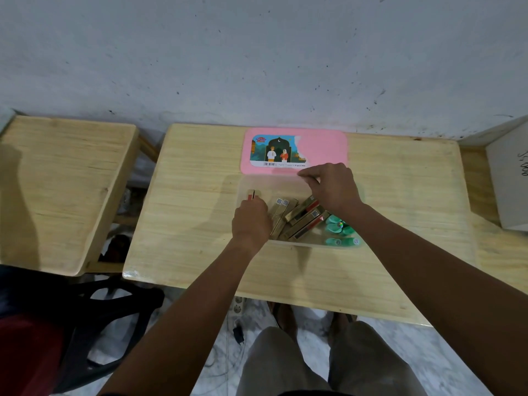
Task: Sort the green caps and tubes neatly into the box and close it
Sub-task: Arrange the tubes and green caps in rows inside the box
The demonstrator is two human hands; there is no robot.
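Note:
A clear plastic box (288, 244) stands on the wooden table (200, 224). Inside it lie several gold tubes (300, 217) with red bands, and several green caps (340, 225) fill its right end. My left hand (251, 221) grips gold tubes (253, 193) standing upright at the box's left end. My right hand (331, 187) reaches over the box's far side with its fingers curled; what they touch is not visible. The pink lid (323, 147) with a picture label lies flat behind the box.
A second wooden table (57, 181) stands to the left, across a gap. A white box (508, 178) sits at the right edge. A dark chair (108, 324) is at lower left, with cables and a power strip (238, 307) on the floor below.

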